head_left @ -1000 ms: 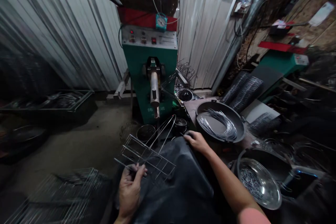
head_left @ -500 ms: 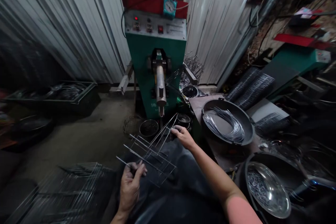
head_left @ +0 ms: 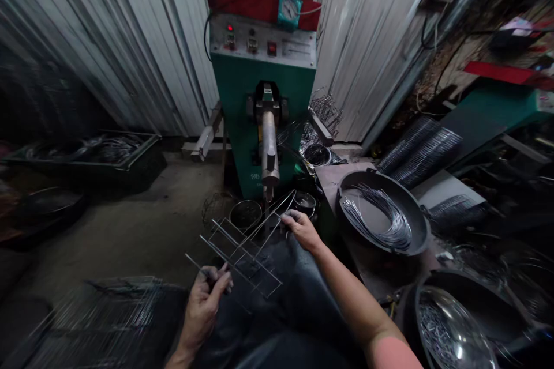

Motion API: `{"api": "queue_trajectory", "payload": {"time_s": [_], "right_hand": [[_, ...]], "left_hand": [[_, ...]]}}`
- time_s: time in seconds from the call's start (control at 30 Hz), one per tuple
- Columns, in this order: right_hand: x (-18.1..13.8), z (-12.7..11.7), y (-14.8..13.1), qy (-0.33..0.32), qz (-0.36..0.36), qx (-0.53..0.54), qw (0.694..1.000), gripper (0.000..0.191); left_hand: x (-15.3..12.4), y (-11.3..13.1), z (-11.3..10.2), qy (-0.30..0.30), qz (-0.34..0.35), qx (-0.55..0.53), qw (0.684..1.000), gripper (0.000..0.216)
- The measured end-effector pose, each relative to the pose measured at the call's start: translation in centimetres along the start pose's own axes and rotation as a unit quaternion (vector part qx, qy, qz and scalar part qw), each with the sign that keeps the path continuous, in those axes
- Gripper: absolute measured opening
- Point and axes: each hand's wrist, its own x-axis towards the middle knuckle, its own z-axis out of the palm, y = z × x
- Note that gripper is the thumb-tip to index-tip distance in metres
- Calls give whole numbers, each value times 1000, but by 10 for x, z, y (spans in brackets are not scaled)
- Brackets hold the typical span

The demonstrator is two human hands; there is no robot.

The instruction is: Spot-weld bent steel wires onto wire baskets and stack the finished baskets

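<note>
Corrugated steel wall (head_left: 108, 46) seen behind green welding machine (head_left: 236, 127). Wire grid (head_left: 242, 256) held just in front of machine, its rod end pinched by closed L hand (head_left: 205, 305); opposite rods gripped by curled R hand (head_left: 303, 230). Black wok (head_left: 418, 230) w/ wire coil (head_left: 381, 219) shown right of machine; steel bowl (head_left: 450, 328) of metal pieces further right, foreground.

My left hand (head_left: 203, 308) and right hand (head_left: 303, 230) hold a wire rack (head_left: 242, 256) up before the green welding machine (head_left: 262, 127).
</note>
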Motion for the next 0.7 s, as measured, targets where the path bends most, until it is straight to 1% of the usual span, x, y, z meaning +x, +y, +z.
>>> {"api": "queue_trajectory", "payload": {"time_s": [0.13, 0.33, 0.5, 0.7], "right_hand": [[2, 1, 5, -7, -6, -1, 1000, 32], [7, 5, 11, 11, -19, 6, 1000, 31], [15, 4, 14, 6, 0, 17, 1000, 30], [21, 0, 20, 26, 10, 24, 999, 30]], "left_hand": [[3, -4, -6, -17, 6, 1, 1000, 28], [9, -4, -8, -22, -4, -5, 1000, 28], [16, -2, -8, -20, -16, -13, 1000, 32], [18, 0, -8, -15, -36, -21, 999, 35]]}}
